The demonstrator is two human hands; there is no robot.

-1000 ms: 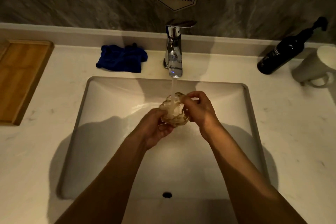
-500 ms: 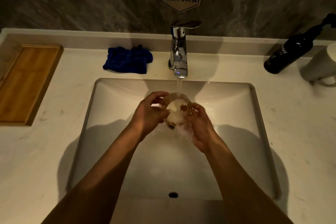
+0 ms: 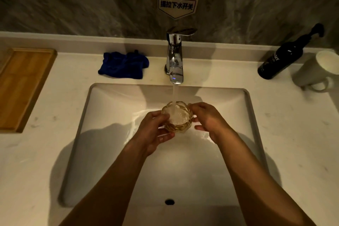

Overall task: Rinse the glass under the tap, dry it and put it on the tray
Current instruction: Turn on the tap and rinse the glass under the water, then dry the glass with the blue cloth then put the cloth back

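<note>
I saw left hand (image 3: 153, 132) curled round the faceted amber glass tumbler (image 3: 177, 116) at frame centre, upright under the chrome tap (image 3: 175, 60), right hand (image 3: 208, 122) cupping its other side, both forearms reaching up from the bottom edge

Dim warm light, grey marbled wall (image 3: 73, 2) (small sign (image 3: 177, 5) on it), pale stone counter (image 3: 293, 134).

You see an amber, facet-patterned glass (image 3: 177, 118), a deep blue cloth (image 3: 123, 65), a honey-brown wooden tray (image 3: 22, 86), a black bottle (image 3: 280, 62), and a white speckled counter (image 3: 293, 124).
</note>
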